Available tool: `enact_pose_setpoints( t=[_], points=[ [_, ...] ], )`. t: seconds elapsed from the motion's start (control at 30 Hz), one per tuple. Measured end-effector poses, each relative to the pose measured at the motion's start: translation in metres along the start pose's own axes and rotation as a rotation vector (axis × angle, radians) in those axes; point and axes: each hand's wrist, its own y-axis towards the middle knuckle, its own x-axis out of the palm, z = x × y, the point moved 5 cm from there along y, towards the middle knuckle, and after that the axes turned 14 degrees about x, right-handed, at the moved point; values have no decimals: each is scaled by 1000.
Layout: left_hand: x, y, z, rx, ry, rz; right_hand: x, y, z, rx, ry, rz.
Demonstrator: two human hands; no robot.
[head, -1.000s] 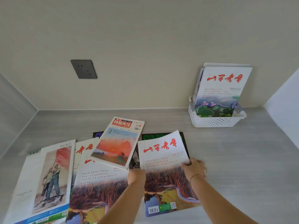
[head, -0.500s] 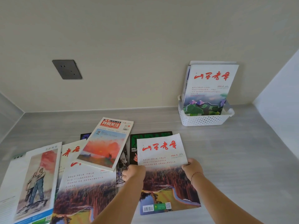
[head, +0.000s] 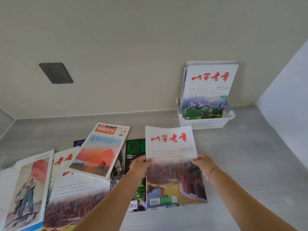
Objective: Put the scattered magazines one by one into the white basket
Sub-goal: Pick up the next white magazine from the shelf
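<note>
Against the back wall, the white basket (head: 206, 122) already holds a few magazines standing upright, so the job is partly done. Both hands grip one more magazine (head: 173, 164) by its side edges, left hand (head: 140, 165) and right hand (head: 203, 164) each closed on it, its top tilted up off the counter (head: 250, 164) towards the basket. At least five others lie overlapping to the left. Nothing blocks the way; an outlet (head: 55, 73) sits on the wall
</note>
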Motion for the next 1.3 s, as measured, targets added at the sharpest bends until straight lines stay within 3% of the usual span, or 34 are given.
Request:
enact_pose_setpoints(
  t=[0.2,0.5,0.63,0.93,1.17,1.3],
  points=[
    [29,38,121,260,-24,-1,-90,14,-91,-179,134,51],
    [94,111,275,588,-87,149,-210,36,-227,-490,216,243],
    [112,133,278,560,-134,281,-226,62,-235,-512,260,252],
    [126,169,210,371,-6,401,-199,119,-185,-331,288,202],
    [125,180,214,355,6,396,-198,129,-192,-253,259,309],
    [117,161,204,392,4,404,-190,99,-180,-308,274,507]
  ],
)
